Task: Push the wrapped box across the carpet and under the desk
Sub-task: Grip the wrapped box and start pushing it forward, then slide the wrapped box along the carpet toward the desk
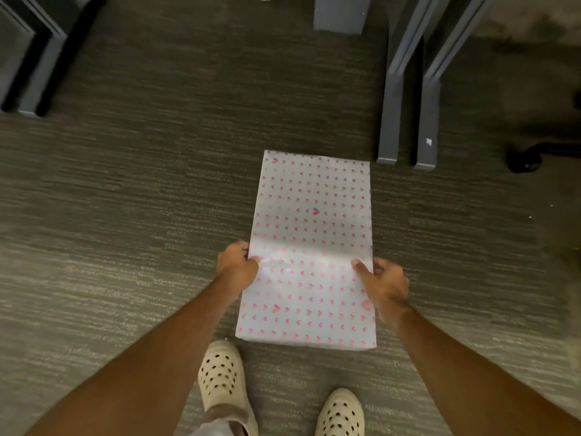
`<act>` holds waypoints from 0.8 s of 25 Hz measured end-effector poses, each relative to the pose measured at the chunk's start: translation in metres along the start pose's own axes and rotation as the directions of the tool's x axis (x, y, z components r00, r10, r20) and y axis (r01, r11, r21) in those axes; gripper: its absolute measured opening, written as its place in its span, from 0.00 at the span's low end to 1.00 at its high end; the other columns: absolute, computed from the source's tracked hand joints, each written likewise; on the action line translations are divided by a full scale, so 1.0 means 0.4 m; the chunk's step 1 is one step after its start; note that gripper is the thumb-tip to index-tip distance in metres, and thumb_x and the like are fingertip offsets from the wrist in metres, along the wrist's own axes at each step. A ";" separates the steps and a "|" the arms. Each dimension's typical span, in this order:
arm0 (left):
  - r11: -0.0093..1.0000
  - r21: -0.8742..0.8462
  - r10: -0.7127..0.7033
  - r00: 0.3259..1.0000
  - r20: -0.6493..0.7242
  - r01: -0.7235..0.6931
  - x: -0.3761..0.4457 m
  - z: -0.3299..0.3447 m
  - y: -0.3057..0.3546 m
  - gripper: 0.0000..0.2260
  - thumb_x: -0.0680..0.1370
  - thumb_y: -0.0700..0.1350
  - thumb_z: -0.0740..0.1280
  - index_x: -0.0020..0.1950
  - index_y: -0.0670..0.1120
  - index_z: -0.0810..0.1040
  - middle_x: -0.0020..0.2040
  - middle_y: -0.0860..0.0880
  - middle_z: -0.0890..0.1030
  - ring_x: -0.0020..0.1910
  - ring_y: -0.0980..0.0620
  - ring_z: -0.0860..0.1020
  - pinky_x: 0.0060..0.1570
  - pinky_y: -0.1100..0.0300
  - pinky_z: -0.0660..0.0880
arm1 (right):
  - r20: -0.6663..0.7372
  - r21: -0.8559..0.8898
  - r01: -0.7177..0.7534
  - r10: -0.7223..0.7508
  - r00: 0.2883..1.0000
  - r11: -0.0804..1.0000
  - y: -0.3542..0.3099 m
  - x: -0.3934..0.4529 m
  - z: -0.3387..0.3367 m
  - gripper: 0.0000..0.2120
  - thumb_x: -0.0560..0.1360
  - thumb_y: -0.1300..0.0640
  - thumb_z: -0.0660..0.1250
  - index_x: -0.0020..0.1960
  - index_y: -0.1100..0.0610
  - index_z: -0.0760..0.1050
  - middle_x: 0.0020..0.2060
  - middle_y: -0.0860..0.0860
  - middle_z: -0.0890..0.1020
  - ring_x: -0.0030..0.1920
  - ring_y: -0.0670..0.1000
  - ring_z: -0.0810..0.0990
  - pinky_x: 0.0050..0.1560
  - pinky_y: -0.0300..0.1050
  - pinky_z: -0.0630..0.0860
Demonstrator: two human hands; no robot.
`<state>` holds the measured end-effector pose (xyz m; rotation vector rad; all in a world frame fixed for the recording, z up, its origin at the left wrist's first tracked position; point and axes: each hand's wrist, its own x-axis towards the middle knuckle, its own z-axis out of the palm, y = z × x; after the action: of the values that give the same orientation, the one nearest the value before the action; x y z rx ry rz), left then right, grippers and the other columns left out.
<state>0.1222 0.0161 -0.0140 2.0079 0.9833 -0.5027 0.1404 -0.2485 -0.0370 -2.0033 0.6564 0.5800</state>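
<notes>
The wrapped box (309, 221), in white paper printed with small pink hearts, lies flat on the grey carpet (141, 199) in the middle of the view. My left hand (236, 266) grips its left edge about halfway along, fingers curled onto the paper. My right hand (385, 283) holds the right edge at the same height, thumb on top. The box's far end points toward the grey desk legs (408, 99) at the upper right.
More grey furniture legs (37, 64) stand at the upper left. A grey upright panel (341, 14) is at the top centre. A black chair caster (525, 160) sits at the right. My two feet in cream perforated shoes (221, 377) stand just behind the box.
</notes>
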 end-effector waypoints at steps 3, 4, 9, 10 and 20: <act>0.999 0.010 0.049 0.999 -0.007 -0.049 0.039 -0.064 0.065 0.12 0.78 0.42 0.67 0.60 0.43 0.80 0.57 0.44 0.82 0.50 0.47 0.79 0.46 0.57 0.76 | -0.049 0.034 0.021 -0.019 0.999 0.999 -0.097 0.017 0.004 0.21 0.73 0.43 0.73 0.60 0.53 0.81 0.50 0.52 0.85 0.47 0.57 0.85 0.34 0.42 0.80; 0.998 0.006 0.064 0.998 0.005 -0.064 0.055 -0.086 0.088 0.12 0.78 0.43 0.67 0.61 0.43 0.79 0.58 0.44 0.82 0.53 0.46 0.79 0.47 0.58 0.75 | -0.060 0.053 0.026 -0.022 0.998 0.998 -0.130 0.022 0.005 0.18 0.73 0.44 0.74 0.59 0.52 0.81 0.49 0.52 0.85 0.46 0.56 0.85 0.34 0.43 0.80; 0.985 0.059 0.160 0.985 0.064 -0.164 0.148 -0.172 0.201 0.11 0.80 0.44 0.65 0.60 0.42 0.77 0.55 0.46 0.81 0.48 0.49 0.79 0.36 0.63 0.73 | -0.083 0.047 0.074 -0.070 0.994 0.996 -0.287 0.061 0.027 0.07 0.74 0.43 0.72 0.47 0.45 0.79 0.49 0.49 0.84 0.45 0.53 0.85 0.45 0.55 0.84; 0.979 0.061 0.191 0.979 0.072 -0.196 0.171 -0.184 0.222 0.10 0.80 0.44 0.64 0.60 0.43 0.77 0.53 0.47 0.80 0.48 0.48 0.79 0.34 0.64 0.72 | -0.104 0.046 0.067 -0.062 0.993 0.997 -0.310 0.080 0.030 0.08 0.74 0.42 0.71 0.48 0.45 0.79 0.49 0.49 0.84 0.46 0.54 0.84 0.47 0.56 0.84; 0.964 -0.027 0.267 0.961 0.066 -0.266 0.490 -0.108 0.422 0.14 0.80 0.46 0.65 0.63 0.42 0.75 0.59 0.45 0.80 0.59 0.43 0.79 0.52 0.50 0.79 | -0.159 0.091 0.227 -0.211 0.964 0.970 -0.445 0.429 0.052 0.25 0.74 0.45 0.72 0.66 0.56 0.76 0.61 0.56 0.82 0.48 0.54 0.83 0.41 0.52 0.85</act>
<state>0.3756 0.0815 -0.0297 2.0533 0.6588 -0.4104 0.3816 -0.1902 -0.0436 -1.9964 0.5324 0.2592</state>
